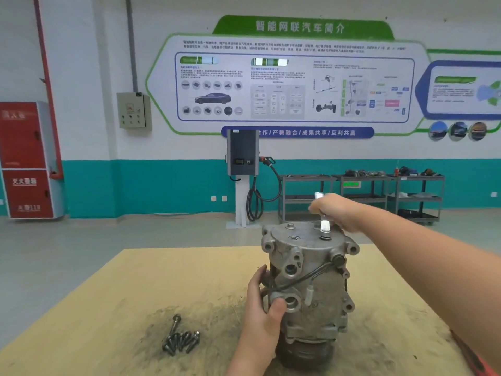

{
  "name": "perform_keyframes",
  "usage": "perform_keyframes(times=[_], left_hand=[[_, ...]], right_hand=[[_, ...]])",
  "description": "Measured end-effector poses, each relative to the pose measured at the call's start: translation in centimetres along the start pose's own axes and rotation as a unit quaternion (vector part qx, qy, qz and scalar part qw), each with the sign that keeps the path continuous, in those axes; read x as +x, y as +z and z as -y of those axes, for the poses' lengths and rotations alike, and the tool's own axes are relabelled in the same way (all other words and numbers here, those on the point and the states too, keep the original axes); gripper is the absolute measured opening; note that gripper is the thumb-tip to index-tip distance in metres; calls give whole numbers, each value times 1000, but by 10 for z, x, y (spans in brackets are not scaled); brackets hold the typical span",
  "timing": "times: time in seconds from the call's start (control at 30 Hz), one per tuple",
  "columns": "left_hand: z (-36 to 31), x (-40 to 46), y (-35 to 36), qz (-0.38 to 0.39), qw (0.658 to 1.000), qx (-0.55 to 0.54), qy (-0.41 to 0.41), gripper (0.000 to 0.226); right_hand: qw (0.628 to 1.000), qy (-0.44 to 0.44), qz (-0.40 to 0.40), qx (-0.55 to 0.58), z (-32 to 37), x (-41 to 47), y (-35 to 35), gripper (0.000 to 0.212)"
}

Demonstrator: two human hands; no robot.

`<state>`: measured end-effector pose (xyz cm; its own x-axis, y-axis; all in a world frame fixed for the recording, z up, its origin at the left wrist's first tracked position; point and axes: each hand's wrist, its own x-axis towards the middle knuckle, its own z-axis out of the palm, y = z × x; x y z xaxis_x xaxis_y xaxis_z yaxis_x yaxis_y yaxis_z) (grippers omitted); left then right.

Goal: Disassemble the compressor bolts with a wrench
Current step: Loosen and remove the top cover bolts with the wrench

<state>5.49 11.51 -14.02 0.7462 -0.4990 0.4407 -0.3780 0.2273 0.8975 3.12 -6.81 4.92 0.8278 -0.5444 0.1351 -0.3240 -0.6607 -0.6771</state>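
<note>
Compressor: heavy, rigid cast metal, upright on table. Left hand grips its side lug; right hand curls around wrench over a top bolt.

Only 1 view is showing the scene, so no part is being shared with another view. The head camera is sitting on the person's head and is looking forward and a little downward. It is standing close to the compressor, which is filling the lower middle of the picture on the table. Both forearms are entering from the bottom and right edges, the left hand near, the right hand further. The wide lens is bending the edges. The far wall with the poster is lying well behind.
</note>
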Motion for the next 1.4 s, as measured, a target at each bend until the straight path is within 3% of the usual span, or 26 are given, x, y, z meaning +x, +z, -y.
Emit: perform_keyframes(times=[0.07, 0.1, 0.2, 0.23, 0.27, 0.3, 0.33, 0.4, 0.43, 0.5, 0.6, 0.77, 0.87, 0.93, 1.0, 1.07, 1.13, 1.2, 1.27, 1.3, 1.4], left_hand=[[-1, -1, 0, -4, 1000, -6, 2, 131], [-1, -1, 0, -7, 1000, -6, 5, 133], [-5, -2, 2, -11, 1000, -9, 7, 137], [-5, -2, 3, -9, 1000, -14, 4, 138], [-6, -2, 4, -10, 1000, -21, 4, 137], [-6, -3, 5, -13, 1000, -28, 5, 135], [-6, -3, 5, -16, 999, -31, 6, 133], [-5, -3, 6, -25, 999, -36, 8, 129], [-3, -2, 7, -30, 999, -43, 9, 127], [-2, -1, 9, -40, 997, -69, -6, 124], [1, 1, 11, -48, 996, -67, -14, 125], [5, 2, 7, -35, 999, -26, -12, 118], [4, 2, 4, -24, 999, -18, -11, 114], [2, 3, 4, -21, 1000, -21, -9, 121], [2, 3, 3, -19, 1000, -18, -6, 127], [0, 2, 3, -17, 1000, -18, -1, 129], [-3, 1, 4, -13, 1000, -22, 0, 131], [-6, 0, 6, -12, 1000, -27, -3, 130], [-7, -1, 7, -19, 999, -43, -10, 129], [-7, -2, 7, -21, 998, -53, -12, 128], [-7, -3, 8, -32, 997, -69, -20, 122]], right_hand=[[978, 6, -87, 188, -28, -14, -2, 10], [941, -10, -145, 305, -39, -24, 2, 17], [743, -88, -249, 614, -55, -68, 6, 27], [701, -120, -250, 657, -56, -84, 7, 31], [688, -155, -241, 667, -56, -99, 8, 32], [707, -189, -228, 642, -55, -113, 10, 36], [751, -229, -222, 578, -53, -128, 13, 41], [845, -320, -211, 373, -44, -150, 21, 46], [869, -367, -195, 270, -38, -155, 23, 44], [891, -428, -129, 79, -19, -157, 23, 34], [904, -402, -8, -149, 23, -133, 27, 40], [892, -298, 69, -332, 63, -58, 45, 36], [931, -174, 101, -304, 51, -18, 28, 27], [967, -98, 91, -218, 36, -4, 14, 16], [995, -32, 47, -83, 14, -5, 2, 20], [996, 5, 49, 72, -17, -22, -9, 21], [950, 27, 114, 289, -49, -47, -16, 21], [909, -40, 79, 406, -71, -76, -18, 28], [925, -169, -85, 328, -75, -106, -8, 41], [917, -220, -134, 306, -67, -117, 1, 44], [915, -306, -82, 251, -37, -140, 22, 46]])
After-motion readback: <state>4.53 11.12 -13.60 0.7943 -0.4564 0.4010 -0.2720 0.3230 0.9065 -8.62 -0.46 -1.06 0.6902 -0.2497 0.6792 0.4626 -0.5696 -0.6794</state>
